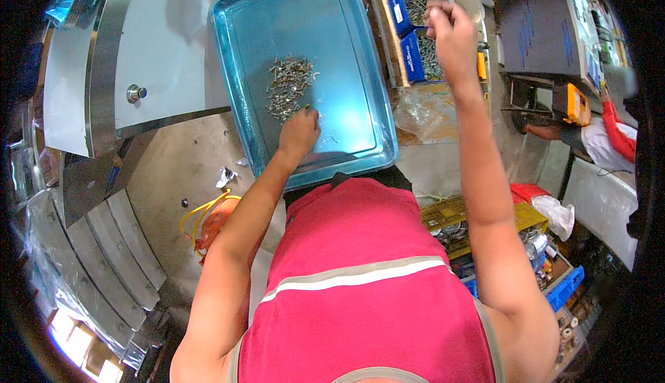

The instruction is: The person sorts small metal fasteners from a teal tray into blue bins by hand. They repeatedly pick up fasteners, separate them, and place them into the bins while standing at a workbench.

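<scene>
A shallow blue tray lies in front of me, with a loose pile of small metal screws left of its middle. My left hand is closed inside the tray, at the near edge of the pile; what its fingers hold, if anything, is hidden. My right hand is raised over the blue parts bins right of the tray. Its fingers are curled in toward the thumb, and I cannot make out what is between them. Small metal fasteners fill the bins.
A pale cup stands beyond the bins. Clear plastic film lies below them. On the left is a grey metal panel with a round knob. An orange object with a yellow hose sits on the floor. Another person's red sleeve shows far right.
</scene>
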